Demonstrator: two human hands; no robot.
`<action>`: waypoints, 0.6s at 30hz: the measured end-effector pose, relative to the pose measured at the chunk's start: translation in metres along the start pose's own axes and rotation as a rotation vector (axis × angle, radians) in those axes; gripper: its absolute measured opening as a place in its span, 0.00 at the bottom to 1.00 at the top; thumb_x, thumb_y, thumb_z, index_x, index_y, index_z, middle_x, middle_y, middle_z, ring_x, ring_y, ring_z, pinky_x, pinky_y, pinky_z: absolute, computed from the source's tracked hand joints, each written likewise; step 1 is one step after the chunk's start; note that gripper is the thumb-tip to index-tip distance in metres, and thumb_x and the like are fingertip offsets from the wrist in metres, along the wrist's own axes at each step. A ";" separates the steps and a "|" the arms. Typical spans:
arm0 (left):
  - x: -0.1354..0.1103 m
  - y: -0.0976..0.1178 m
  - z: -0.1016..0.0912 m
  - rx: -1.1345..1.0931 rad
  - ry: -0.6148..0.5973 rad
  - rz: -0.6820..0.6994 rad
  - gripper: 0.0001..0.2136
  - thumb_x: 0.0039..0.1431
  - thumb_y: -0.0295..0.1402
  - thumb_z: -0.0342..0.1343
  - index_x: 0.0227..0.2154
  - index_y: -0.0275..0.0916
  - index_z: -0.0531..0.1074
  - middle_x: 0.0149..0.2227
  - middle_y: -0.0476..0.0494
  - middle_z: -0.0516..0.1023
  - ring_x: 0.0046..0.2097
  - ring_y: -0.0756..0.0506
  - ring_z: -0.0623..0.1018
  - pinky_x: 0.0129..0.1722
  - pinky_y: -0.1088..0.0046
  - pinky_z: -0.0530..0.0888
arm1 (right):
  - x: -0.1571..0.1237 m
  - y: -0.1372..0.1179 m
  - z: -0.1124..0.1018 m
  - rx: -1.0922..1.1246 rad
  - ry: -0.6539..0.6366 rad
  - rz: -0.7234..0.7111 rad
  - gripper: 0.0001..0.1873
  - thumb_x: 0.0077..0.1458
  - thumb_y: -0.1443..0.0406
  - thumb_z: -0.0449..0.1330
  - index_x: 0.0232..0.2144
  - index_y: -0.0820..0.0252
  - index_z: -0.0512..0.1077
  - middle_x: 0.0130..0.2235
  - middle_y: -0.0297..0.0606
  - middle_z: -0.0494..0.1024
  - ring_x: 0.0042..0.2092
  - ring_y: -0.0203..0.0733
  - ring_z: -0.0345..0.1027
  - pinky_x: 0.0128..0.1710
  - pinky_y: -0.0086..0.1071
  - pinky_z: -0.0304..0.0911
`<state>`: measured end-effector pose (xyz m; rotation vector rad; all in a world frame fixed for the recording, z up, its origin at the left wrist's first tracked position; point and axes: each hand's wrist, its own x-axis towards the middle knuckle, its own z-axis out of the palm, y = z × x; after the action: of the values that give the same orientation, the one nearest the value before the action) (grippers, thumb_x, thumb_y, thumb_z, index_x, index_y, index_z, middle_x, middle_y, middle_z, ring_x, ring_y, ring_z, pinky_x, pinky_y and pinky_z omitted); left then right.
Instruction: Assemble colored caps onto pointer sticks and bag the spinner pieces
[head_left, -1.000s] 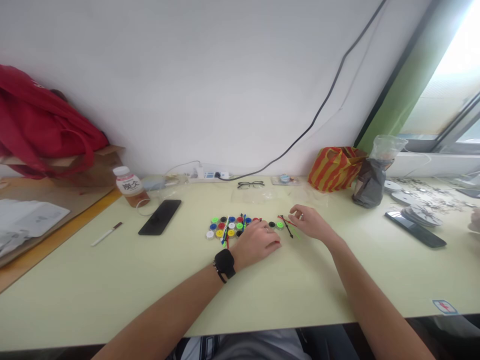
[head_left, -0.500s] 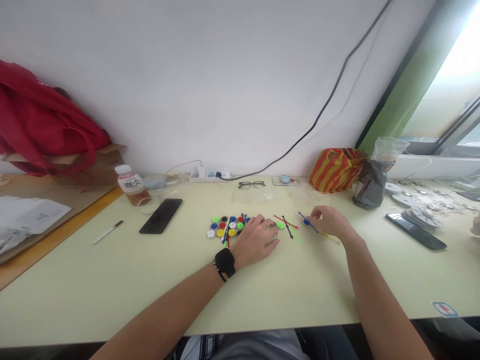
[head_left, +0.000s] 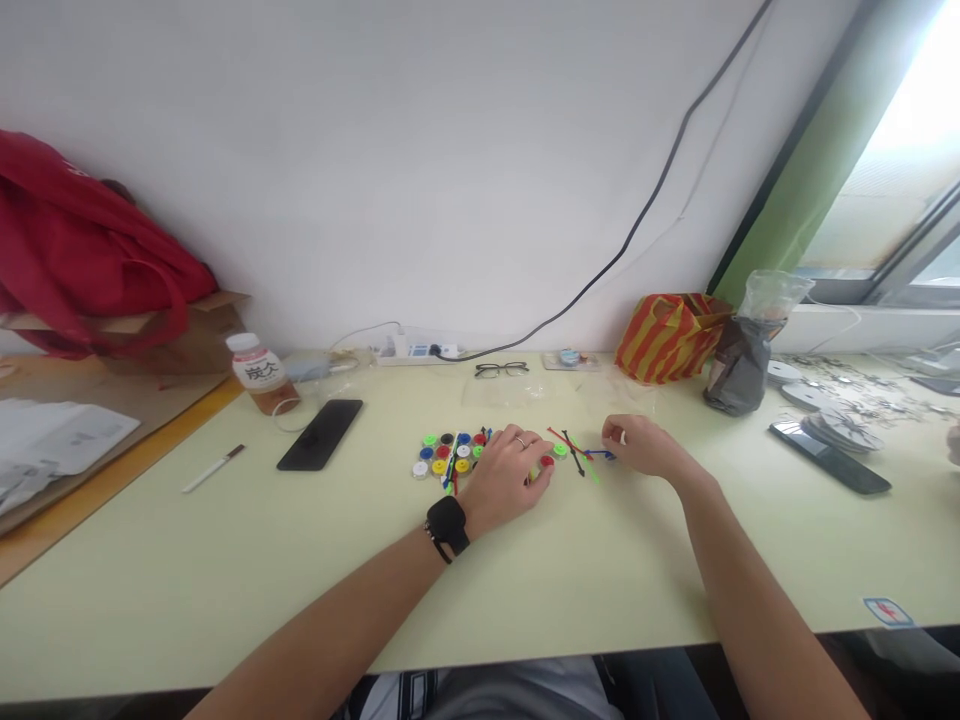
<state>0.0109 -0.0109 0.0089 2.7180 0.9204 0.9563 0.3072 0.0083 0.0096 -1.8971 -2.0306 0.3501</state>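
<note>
My left hand [head_left: 510, 472] lies palm down over the right part of a cluster of small coloured round discs [head_left: 444, 452], its fingers apart and slightly bent. A red disc [head_left: 547, 461] shows by its thumb and index finger, with a green disc [head_left: 560, 451] just beyond. My right hand [head_left: 641, 445] is closed in a pinch at the end of a blue arrow-shaped pointer [head_left: 599, 455]; the fingertips are partly hidden. Touching or close to that pointer are crossed red, black and green arrow pointers [head_left: 574, 452]. More pointers [head_left: 453, 465] lie across the discs on the left.
A black phone [head_left: 320, 435], a marker pen [head_left: 214, 470] and a drink bottle [head_left: 261, 373] are on the left. Glasses [head_left: 501, 369] lie at the back. On the right stand a striped bag [head_left: 667, 338] and a grey bag [head_left: 739, 370], near another phone [head_left: 829, 458] and stacked white discs [head_left: 844, 432].
My right hand has shifted slightly left, and the blue pointer has moved left and turned towards the crossed pointers. The left hand's fingers have drawn back a little, uncovering the red disc.
</note>
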 end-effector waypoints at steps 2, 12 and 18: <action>-0.001 0.000 0.000 0.017 -0.034 0.011 0.10 0.70 0.32 0.55 0.51 0.42 0.75 0.52 0.41 0.78 0.54 0.37 0.71 0.54 0.54 0.71 | -0.002 0.000 -0.002 0.018 -0.040 -0.031 0.08 0.52 0.68 0.58 0.32 0.54 0.77 0.35 0.36 0.81 0.33 0.41 0.71 0.32 0.32 0.61; -0.003 -0.003 0.004 0.025 -0.117 0.022 0.07 0.69 0.35 0.57 0.46 0.41 0.75 0.50 0.42 0.80 0.57 0.35 0.70 0.55 0.52 0.68 | -0.010 0.004 -0.015 0.201 -0.209 -0.084 0.09 0.51 0.59 0.65 0.34 0.53 0.80 0.36 0.40 0.82 0.34 0.45 0.72 0.35 0.36 0.66; -0.002 -0.001 0.001 0.003 -0.093 0.027 0.10 0.68 0.33 0.58 0.50 0.43 0.74 0.50 0.42 0.80 0.55 0.35 0.71 0.54 0.52 0.70 | -0.007 0.007 -0.018 0.265 -0.153 -0.072 0.08 0.51 0.59 0.64 0.31 0.55 0.79 0.33 0.40 0.81 0.36 0.46 0.73 0.36 0.36 0.67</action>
<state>0.0098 -0.0109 0.0065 2.7574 0.8719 0.8258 0.3207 0.0008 0.0225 -1.6769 -2.0244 0.7272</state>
